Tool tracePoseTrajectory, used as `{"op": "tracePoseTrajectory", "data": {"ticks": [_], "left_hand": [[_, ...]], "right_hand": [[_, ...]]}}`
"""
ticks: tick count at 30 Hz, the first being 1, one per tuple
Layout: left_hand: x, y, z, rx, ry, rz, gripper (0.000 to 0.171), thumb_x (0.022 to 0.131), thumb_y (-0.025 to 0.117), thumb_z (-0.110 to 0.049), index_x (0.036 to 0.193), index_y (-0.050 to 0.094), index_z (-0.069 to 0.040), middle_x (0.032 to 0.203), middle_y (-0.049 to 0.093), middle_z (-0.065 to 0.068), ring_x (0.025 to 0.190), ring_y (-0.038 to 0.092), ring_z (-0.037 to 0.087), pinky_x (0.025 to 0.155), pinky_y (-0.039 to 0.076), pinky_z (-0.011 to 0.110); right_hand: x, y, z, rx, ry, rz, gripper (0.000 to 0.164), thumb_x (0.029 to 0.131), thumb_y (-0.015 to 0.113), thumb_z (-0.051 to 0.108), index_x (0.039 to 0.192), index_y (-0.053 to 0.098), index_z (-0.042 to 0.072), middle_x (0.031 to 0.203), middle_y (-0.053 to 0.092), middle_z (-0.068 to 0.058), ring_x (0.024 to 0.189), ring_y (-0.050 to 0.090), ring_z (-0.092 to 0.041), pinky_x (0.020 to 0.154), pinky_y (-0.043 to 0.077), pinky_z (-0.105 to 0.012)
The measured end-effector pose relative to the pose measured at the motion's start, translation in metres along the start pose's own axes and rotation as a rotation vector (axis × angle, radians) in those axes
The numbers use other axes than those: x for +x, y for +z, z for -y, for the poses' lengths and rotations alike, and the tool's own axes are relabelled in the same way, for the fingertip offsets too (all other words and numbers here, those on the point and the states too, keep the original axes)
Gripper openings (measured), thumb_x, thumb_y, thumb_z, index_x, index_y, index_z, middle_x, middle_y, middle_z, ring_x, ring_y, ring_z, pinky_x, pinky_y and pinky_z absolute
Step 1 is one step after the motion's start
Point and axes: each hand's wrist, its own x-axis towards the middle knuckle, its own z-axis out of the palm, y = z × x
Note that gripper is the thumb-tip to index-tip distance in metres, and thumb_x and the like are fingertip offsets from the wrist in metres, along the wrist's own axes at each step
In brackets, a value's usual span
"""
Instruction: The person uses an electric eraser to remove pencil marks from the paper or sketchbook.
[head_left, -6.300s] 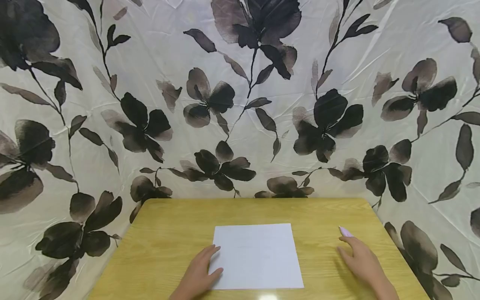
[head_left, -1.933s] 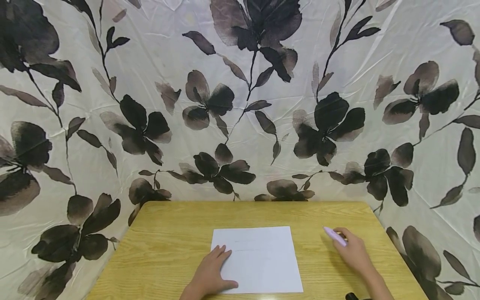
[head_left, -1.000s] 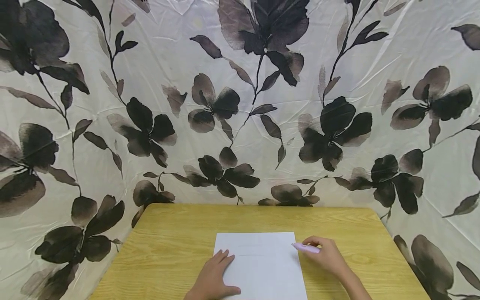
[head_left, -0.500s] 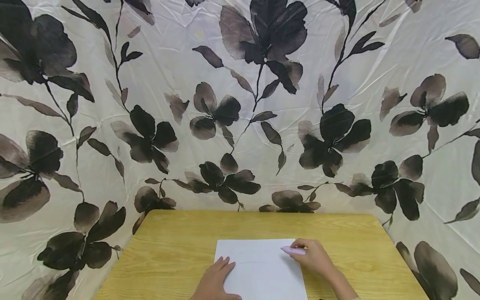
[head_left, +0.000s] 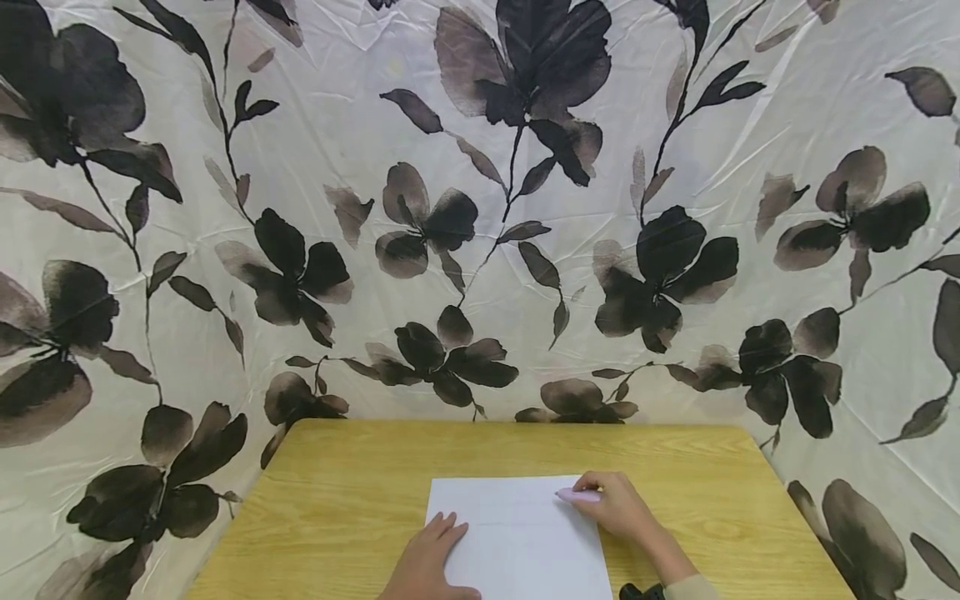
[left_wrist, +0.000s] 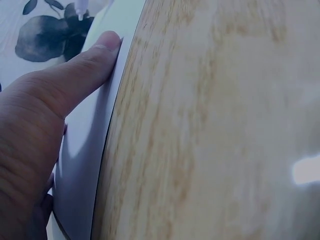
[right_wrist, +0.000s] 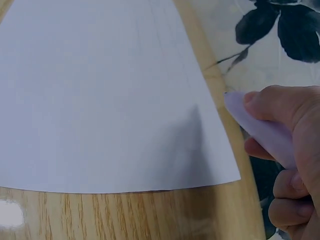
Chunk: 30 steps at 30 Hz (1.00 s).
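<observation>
A white sheet of paper lies on the yellow wooden table, with a few faint lines across its upper part. My left hand rests flat on its left side, fingers spread toward the far edge. In the left wrist view the thumb lies along the sheet near its edge. My right hand pinches a slim lavender pen between thumb and fingers over the paper's far right corner. The pen's narrow tip points left, and the right wrist view shows its shadow falling on the sheet.
The wooden table extends on both sides of the paper. Behind it hangs a pale cloth printed with dark flowers. A black device sits at my right wrist beside a beige sleeve.
My right hand has carried the pen left from the table's right side to over the paper's far right corner. Earlier, my left hand shifted slightly further onto the sheet.
</observation>
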Motion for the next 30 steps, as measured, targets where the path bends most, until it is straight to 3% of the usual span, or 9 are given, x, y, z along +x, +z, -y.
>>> {"op": "tracePoseTrajectory", "data": {"ticks": [9, 17, 30], "left_hand": [[-0.003, 0.003, -0.002, -0.014, -0.003, 0.007, 0.106, 0.061, 0.067, -0.081, 0.139, 0.053, -0.01, 0.144, 0.046, 0.016, 0.134, 0.036, 0.042, 0.1, 0.036, 0.062], [-0.002, 0.0, -0.003, -0.02, -0.029, -0.014, 0.108, 0.06, 0.063, -0.085, 0.139, 0.053, -0.013, 0.147, 0.044, 0.011, 0.136, 0.034, 0.038, 0.103, 0.034, 0.06], [-0.002, 0.002, -0.003, -0.05, -0.042, -0.028, 0.108, 0.059, 0.064, -0.085, 0.139, 0.054, -0.013, 0.147, 0.044, 0.01, 0.137, 0.033, 0.037, 0.103, 0.033, 0.061]], "right_hand": [[-0.002, 0.006, -0.005, 0.018, 0.012, 0.052, 0.008, 0.08, 0.08, 0.023, 0.084, 0.073, 0.023, 0.086, 0.068, 0.014, 0.077, 0.06, -0.004, 0.068, 0.051, -0.026], [0.002, 0.008, -0.005, 0.013, -0.039, 0.054, 0.007, 0.081, 0.079, 0.022, 0.084, 0.073, 0.022, 0.084, 0.068, 0.015, 0.077, 0.06, -0.005, 0.068, 0.051, -0.028], [0.0, 0.01, -0.008, 0.022, -0.005, 0.107, 0.004, 0.085, 0.076, 0.026, 0.085, 0.073, 0.023, 0.086, 0.068, 0.015, 0.08, 0.061, -0.005, 0.072, 0.053, -0.03]]}}
